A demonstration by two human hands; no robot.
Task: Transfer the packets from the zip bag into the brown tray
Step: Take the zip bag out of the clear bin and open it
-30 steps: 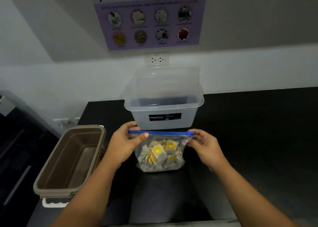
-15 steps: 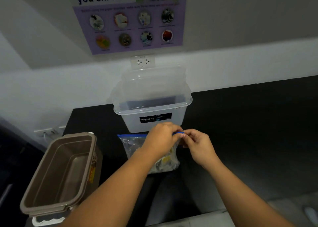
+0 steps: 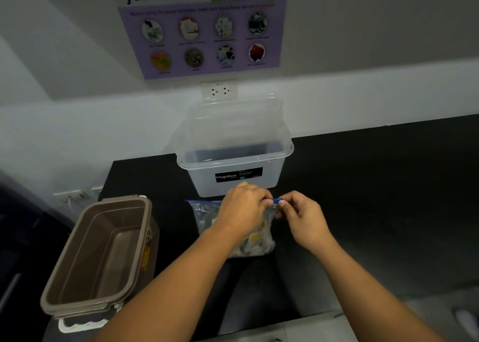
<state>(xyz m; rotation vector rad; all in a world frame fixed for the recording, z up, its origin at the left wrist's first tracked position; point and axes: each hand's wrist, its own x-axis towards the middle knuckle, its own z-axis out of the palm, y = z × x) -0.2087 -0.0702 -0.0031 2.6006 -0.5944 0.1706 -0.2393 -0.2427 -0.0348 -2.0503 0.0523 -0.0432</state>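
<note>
A clear zip bag [image 3: 204,214] with a blue seal strip stands on the black counter, holding several white and yellow packets [image 3: 255,240]. My left hand [image 3: 242,208] reaches across the bag and pinches the seal near its right end. My right hand [image 3: 302,216] pinches that same right end of the blue strip from the other side. Both hands meet at the top right corner of the bag. The brown tray [image 3: 64,269] stands to the left on the counter edge, with nothing visible inside it.
A clear plastic Megabox container [image 3: 234,155] with its lid leaning behind it stands just beyond the bag. The black counter [image 3: 375,199] stretches to the right. A wall socket [image 3: 219,90] and a purple poster [image 3: 202,35] are on the wall behind.
My left hand slid from the bag's left end along the blue seal to its right end, meeting my right hand. The camera view shifted, with the tray now nearer the frame's lower left.
</note>
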